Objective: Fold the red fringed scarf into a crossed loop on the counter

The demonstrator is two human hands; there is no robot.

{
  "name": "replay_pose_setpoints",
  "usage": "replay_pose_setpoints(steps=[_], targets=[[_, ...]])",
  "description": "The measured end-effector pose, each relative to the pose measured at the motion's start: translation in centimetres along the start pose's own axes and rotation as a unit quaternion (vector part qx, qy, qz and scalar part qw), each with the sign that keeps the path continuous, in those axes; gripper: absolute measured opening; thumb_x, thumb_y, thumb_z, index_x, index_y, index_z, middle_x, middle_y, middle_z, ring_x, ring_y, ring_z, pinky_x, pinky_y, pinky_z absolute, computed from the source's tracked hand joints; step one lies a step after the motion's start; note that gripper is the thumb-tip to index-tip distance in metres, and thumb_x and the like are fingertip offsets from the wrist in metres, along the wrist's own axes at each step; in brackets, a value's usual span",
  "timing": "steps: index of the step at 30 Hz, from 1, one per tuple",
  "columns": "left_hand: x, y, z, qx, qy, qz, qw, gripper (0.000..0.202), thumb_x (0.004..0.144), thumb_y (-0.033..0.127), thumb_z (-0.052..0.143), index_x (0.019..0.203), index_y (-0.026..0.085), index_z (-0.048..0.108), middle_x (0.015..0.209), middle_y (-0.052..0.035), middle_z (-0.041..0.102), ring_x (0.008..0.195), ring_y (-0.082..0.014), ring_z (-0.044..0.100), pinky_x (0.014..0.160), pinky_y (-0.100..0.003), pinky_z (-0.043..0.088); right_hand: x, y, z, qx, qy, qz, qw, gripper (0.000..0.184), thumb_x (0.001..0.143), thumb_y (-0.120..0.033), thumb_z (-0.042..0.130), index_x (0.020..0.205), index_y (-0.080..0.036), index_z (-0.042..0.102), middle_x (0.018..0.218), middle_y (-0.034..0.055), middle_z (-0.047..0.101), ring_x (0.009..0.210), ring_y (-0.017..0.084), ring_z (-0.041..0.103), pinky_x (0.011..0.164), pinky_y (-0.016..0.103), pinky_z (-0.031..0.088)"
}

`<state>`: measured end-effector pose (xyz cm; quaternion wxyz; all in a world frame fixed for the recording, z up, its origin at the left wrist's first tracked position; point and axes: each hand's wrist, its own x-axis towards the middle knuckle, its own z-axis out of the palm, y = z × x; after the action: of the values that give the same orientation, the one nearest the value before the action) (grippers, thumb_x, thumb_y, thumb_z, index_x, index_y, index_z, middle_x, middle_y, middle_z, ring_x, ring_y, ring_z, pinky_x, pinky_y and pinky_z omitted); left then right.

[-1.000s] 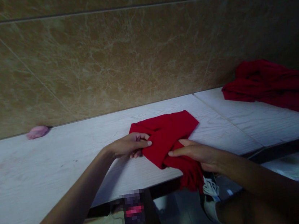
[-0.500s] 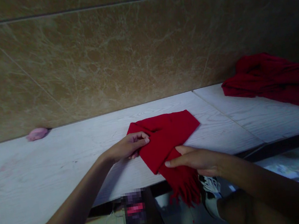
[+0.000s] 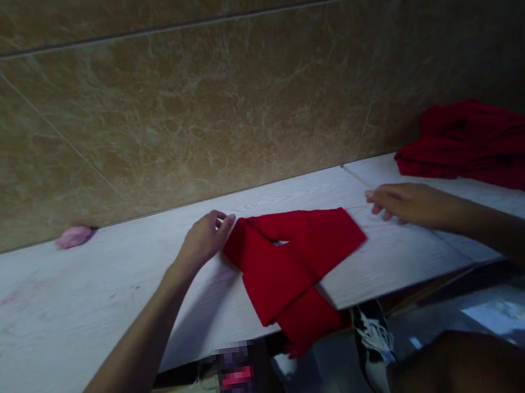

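Note:
A red scarf [image 3: 285, 270] lies folded and crossed over itself on a white wood-grain surface. Its lower end hangs over the front edge, and a small gap shows between the folded bands. My left hand [image 3: 207, 236] is at the scarf's upper left corner, thumb and fingers loosely bent and apart; whether the thumb touches the cloth I cannot tell. To the right of the scarf, my right hand [image 3: 400, 205] is off the cloth above the surface, its fingers loosely bent with nothing in them.
A second heap of red cloth [image 3: 481, 144] lies at the right against the brown marble-tiled wall [image 3: 214, 113]. By the wall at left rests a small pink object [image 3: 74, 237]. Below the white surface's [image 3: 67, 322] front edge, a black shoe with white laces [image 3: 374, 332] shows.
My right hand has let go of the scarf's lower end and moved up and right. My left hand has shifted up to the scarf's corner. The fringe has dropped mostly from view.

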<state>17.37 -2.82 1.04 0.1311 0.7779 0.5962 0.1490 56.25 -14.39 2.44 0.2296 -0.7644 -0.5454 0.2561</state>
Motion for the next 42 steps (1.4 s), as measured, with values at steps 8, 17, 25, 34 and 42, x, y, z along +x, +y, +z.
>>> replay_pose_setpoints(steps=[8, 17, 25, 34, 42], targets=[[1.7, 0.6, 3.1, -0.02, -0.012, 0.001, 1.0, 0.049, 0.094, 0.064, 0.04, 0.085, 0.02, 0.062, 0.087, -0.0103, 0.074, 0.078, -0.0241, 0.068, 0.064, -0.03, 0.043, 4.8, -3.7, 7.3, -0.234, 0.022, -0.013, 0.972, 0.053, 0.107, -0.051, 0.031, 0.114, -0.014, 0.068, 0.109, 0.0221, 0.073, 0.105, 0.033, 0.07, 0.085, 0.039, 0.048], [3.7, -0.8, 1.3, 0.07, -0.027, -0.067, 0.995, 0.041, 0.1, 0.048, 0.043, 0.113, 0.017, 0.065, 0.108, -0.0166, 0.075, 0.097, -0.0304, 0.071, 0.08, -0.036, 0.051, 11.3, -5.5, 6.9, -0.227, 0.072, -0.051, 0.97, 0.048, 0.105, -0.052, 0.039, 0.109, -0.016, 0.07, 0.11, 0.0189, 0.073, 0.107, 0.035, 0.069, 0.086, 0.041, 0.05], [4.4, 2.7, 3.8, 0.139, -0.084, 0.208, 0.965, 0.056, 0.108, 0.048, 0.024, 0.158, 0.03, 0.04, 0.168, -0.0047, 0.034, 0.157, -0.0291, 0.024, 0.127, -0.056, 0.018, 10.1, -4.9, 12.0, -0.249, 0.079, -0.323, 0.909, 0.052, 0.107, -0.043, 0.033, 0.152, -0.023, 0.051, 0.162, 0.0105, 0.04, 0.151, 0.03, 0.035, 0.122, 0.059, 0.026], [5.0, 1.6, 4.8, 0.164, -0.132, 0.216, 0.953, 0.064, 0.106, 0.059, 0.023, 0.164, 0.032, 0.025, 0.172, -0.0038, 0.019, 0.159, -0.03, 0.016, 0.128, -0.056, 0.011, 11.5, -4.4, 12.8, -0.306, 0.044, -0.304, 0.901, 0.058, 0.106, -0.047, 0.028, 0.156, -0.023, 0.045, 0.162, 0.01, 0.04, 0.151, 0.029, 0.035, 0.122, 0.061, 0.027], [4.8, 2.7, 3.7, 0.144, -0.135, 0.175, 0.965, 0.065, 0.106, 0.06, 0.019, 0.164, 0.031, 0.026, 0.172, -0.0048, 0.02, 0.16, -0.0322, 0.012, 0.127, -0.063, 0.006, 12.0, -4.8, 12.1, -0.309, 0.008, -0.291, 0.905, 0.059, 0.105, -0.049, 0.028, 0.155, -0.023, 0.047, 0.162, 0.0111, 0.041, 0.151, 0.032, 0.035, 0.12, 0.067, 0.025]])
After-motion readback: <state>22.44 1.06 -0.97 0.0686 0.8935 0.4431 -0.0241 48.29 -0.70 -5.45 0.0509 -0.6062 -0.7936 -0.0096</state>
